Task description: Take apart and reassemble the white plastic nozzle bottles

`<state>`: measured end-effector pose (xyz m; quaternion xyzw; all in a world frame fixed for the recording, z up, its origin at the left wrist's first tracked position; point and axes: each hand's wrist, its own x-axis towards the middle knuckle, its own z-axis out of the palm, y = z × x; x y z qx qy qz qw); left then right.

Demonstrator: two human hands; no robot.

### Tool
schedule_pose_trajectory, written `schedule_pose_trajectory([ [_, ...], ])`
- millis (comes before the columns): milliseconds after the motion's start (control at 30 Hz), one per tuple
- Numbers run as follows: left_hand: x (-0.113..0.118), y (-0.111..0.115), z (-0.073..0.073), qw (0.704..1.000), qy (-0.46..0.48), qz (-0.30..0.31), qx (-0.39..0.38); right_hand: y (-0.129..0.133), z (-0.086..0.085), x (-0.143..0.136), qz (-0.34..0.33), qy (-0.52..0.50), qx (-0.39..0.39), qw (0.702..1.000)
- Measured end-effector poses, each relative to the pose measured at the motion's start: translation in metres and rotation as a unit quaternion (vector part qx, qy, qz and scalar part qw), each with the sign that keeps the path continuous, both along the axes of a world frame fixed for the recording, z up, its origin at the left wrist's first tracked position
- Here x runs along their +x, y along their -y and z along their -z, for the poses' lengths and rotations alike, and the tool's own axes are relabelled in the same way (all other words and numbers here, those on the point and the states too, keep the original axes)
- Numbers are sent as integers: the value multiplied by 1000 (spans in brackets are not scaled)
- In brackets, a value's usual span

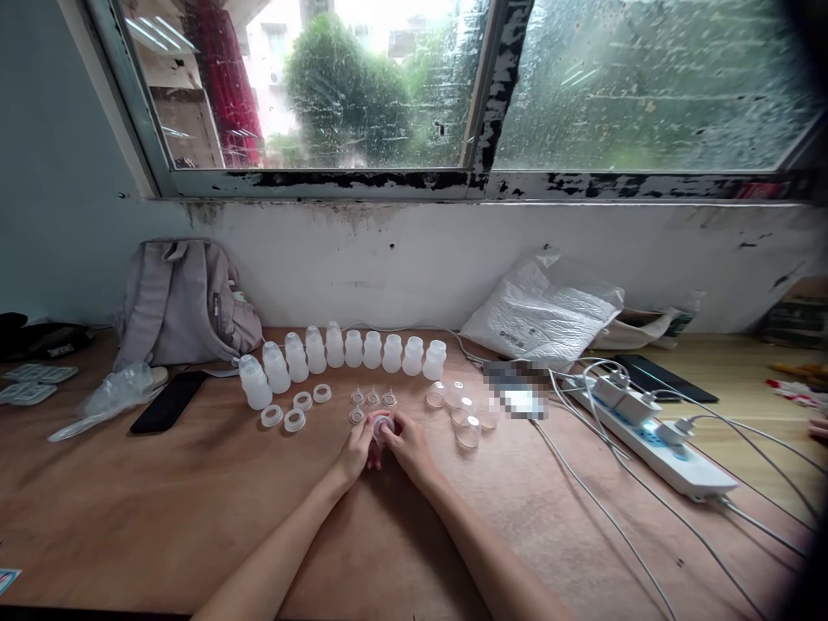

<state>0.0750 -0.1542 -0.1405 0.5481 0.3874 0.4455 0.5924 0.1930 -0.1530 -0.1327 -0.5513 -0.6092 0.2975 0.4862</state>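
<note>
My left hand (356,447) and my right hand (407,442) meet at the middle of the table, both closed around a small whitish bottle collar ring (384,426). My right thumb presses into its middle; whether a nipple sits inside is hard to make out. Just beyond my fingers lie several clear silicone nipples (373,397). To their left are several loose white collar rings (295,420), and to the right several clear domed caps (467,432). Behind these stand baby bottles in a curved row: capped ones (277,369) at the left, open-necked ones (392,354) at the right.
A black phone (168,403), a plastic bag (120,392) and a grey backpack (181,302) are at the left. On the right, a white power strip (660,440) trails cables across the table. A silvery bag (547,310) leans on the wall beneath the window.
</note>
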Motion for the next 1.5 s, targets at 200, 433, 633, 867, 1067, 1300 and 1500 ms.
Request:
schedule_pose_trajectory([
  [200,1,0,4,1000,-7,1,11,-2,7,1,30,67,5,997],
  [433,0,0,6,998,-40,18,43,-6,11,1,52,152,-3,987],
  [633,-1,0,2,996,-55,34,57,-6,9,1,47,162,1,986],
  [867,-6,-1,-2,982,-135,-25,128,-1,3,-1,11,127,24,992],
  [1067,-17,-13,-2,983,-111,-108,104,3,-3,-2,-81,-36,28,996],
  [1300,-15,-10,-5,999,-10,-9,29,-7,6,2,-110,-152,-30,982],
  [1500,-14,-8,-5,999,-1,-43,14,-3,-1,0,-124,-166,-41,977],
])
